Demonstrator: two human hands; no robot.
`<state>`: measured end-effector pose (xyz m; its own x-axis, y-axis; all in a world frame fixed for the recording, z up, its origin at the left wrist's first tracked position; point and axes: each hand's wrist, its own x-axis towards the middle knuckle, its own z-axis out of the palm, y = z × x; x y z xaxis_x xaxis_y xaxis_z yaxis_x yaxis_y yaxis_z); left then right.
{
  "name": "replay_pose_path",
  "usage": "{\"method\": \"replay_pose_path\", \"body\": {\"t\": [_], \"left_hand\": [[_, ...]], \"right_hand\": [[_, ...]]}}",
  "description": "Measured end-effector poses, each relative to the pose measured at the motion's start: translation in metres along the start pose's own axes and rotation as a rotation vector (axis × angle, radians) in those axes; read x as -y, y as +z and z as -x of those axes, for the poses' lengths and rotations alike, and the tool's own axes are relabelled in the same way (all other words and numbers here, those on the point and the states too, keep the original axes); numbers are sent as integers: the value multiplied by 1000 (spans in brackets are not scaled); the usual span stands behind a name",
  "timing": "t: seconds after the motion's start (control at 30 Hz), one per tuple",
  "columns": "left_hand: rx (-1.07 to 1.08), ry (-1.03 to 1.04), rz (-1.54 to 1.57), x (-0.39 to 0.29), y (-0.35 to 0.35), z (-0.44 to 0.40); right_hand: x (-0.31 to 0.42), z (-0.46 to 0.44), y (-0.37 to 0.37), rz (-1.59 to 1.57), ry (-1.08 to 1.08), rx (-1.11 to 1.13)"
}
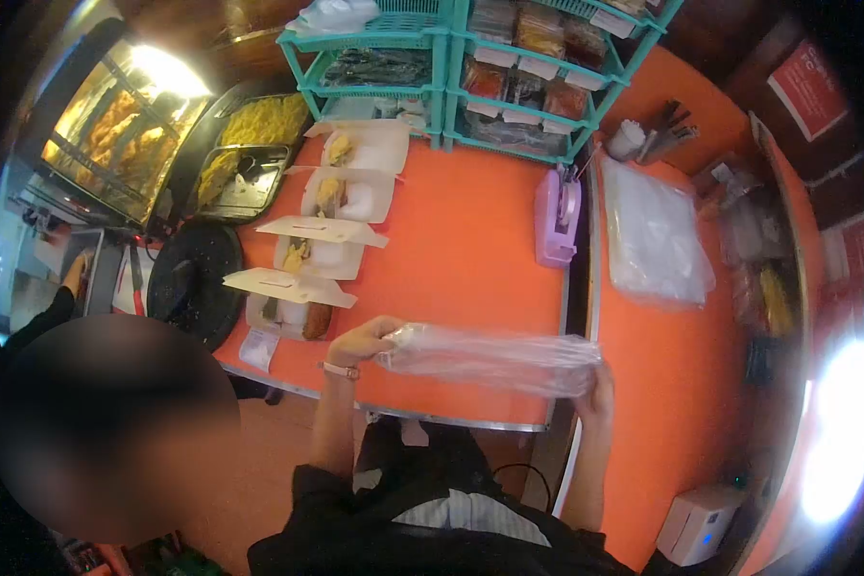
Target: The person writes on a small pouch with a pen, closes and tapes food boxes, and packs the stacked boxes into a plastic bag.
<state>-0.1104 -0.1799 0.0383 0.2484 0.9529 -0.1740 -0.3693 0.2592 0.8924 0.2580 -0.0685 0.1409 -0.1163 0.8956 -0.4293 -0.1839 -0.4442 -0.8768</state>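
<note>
A clear plastic bag [490, 360] is stretched sideways between my two hands, over the front of the orange counter [461, 250]. My left hand [370, 341], with a band at the wrist, is closed on the bag's bunched left end. At its other end my right hand [597, 389] grips the bag near the counter's right corner; part of those fingers is hidden. Just beyond my left hand, the nearest open takeaway box [293, 312] holds rice and a browned piece of food. Several such boxes with raised lids run back in a row.
Teal shelves [442, 96] with packets stand at the back. A purple tape dispenser [557, 216] and a stack of clear bags [653, 235] are to the right. Leftward are a round black board [197, 278], a red-handled knife [136, 278], food trays [245, 187] and another person [115, 422] close by.
</note>
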Motion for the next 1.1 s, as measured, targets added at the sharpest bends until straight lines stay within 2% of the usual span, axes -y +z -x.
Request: {"method": "replay_pose_path", "body": {"t": [0.03,0.07,0.1,0.13,0.17,0.2,0.23,0.27,0.33,0.37,0.4,0.43,0.47,0.5,0.53,0.57,0.6,0.63,0.67,0.7,0.73,0.77,0.83,0.87,0.93,0.97,1.0,1.03,1.1], "left_hand": [[-13,0,3,5,6,2],[-153,82,238,11,13,0],[-181,217,421,17,16,-8],[-185,360,599,24,19,-16],[-205,367,597,19,33,-27],[-533,302,731,7,52,-39],[-472,330,822,21,41,-45],[-410,354,912,35,31,-50],[-355,336,685,70,7,-51],[-748,193,458,71,18,-57],[-773,213,456,66,20,-60],[-880,111,64,60,25,-63],[-956,-6,-331,55,28,-61],[-959,-3,-335,47,36,-53],[-1029,178,-553,41,51,-41],[-1086,366,-770,32,66,-29],[-1036,427,-800,16,80,-8],[-993,492,-832,0,81,17],[-1145,617,-921,-7,64,39],[-1283,736,-1008,-13,47,66],[-1511,691,-1112,-25,18,90],[-1619,725,-1074,-50,-14,113],[-1556,609,-1213,-93,-72,148],[-1545,609,-1205,-104,-104,162],[-778,196,-1193,-117,-159,176],[-545,121,-1164,-126,-174,174],[-500,86,-1254,-125,-185,172],[-450,47,-1339,-120,-194,172],[-408,1,-1336,-121,-196,172]], "right_hand": [[3,-2,4,-346,118,-154],[-14,-16,-18,-470,186,27],[-30,-30,-39,-571,272,205],[-43,-44,-47,-526,390,316],[-50,-52,-49,-475,508,429],[-52,-49,-34,-233,428,225],[-66,-60,-36,-221,444,251],[-96,-78,-44,-165,321,202],[-90,-76,-31,-303,422,142],[-106,-83,-29,126,107,44],[-102,-67,-6,542,-299,-119],[-91,-39,22,938,-721,-297],[-89,-31,34,1013,-913,-167],[-92,-21,43,1008,-915,-165],[-98,-8,49,1358,-863,58],[-102,-2,51,1536,-822,168],[-106,3,53,1698,-790,294],[-109,1,56,1735,-644,247],[-113,-1,64,1762,-492,201],[-112,3,83,1756,-487,202],[-111,5,107,1509,-634,314],[-107,4,133,1256,-774,412],[-120,4,199,991,-761,540],[-122,4,235,965,-748,594],[-130,9,279,952,-734,639],[-140,9,295,1090,-798,604],[-148,9,308,1227,-859,565],[-155,7,314,1237,-852,555],[-163,7,317,1061,-712,591]]}}
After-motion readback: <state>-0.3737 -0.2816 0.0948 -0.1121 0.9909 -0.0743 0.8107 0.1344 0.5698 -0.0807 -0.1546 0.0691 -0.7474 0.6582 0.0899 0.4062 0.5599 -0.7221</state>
